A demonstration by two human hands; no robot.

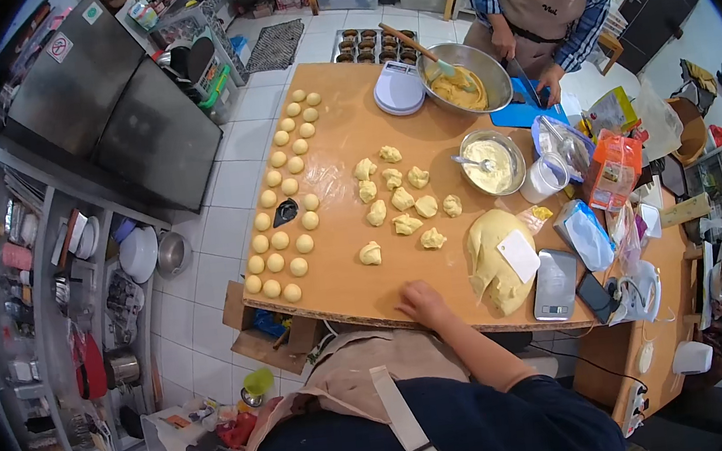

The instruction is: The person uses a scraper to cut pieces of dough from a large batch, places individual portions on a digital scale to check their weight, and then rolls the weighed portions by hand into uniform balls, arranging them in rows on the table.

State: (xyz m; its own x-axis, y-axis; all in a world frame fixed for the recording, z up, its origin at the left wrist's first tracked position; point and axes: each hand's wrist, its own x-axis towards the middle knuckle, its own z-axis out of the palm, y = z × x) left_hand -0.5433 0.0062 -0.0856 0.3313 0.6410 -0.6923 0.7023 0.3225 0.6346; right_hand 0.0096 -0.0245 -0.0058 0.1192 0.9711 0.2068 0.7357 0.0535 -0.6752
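Observation:
My right hand [423,305] rests palm down on the wooden table near its front edge, fingers curled; whether anything lies under it is hidden. My left hand is out of view. Rough dough pieces [402,199] lie scattered ahead of the hand, the nearest a single piece [370,253]. Smooth round dough balls [280,240] stand in uneven rows along the table's left side, around a small black item [285,213]. Right of the hand sits a large dough mass [492,251] with a white scraper [519,256] on it, beside a digital kitchen scale [555,284].
A steel bowl of pale filling [494,175] holds a spoon. Behind it are a larger batter bowl [498,72] and a white scale [399,89]. Across the table, a co-worker's hands [547,84] hold a knife over a blue board [521,115]. Bags and a phone [597,296] crowd the right.

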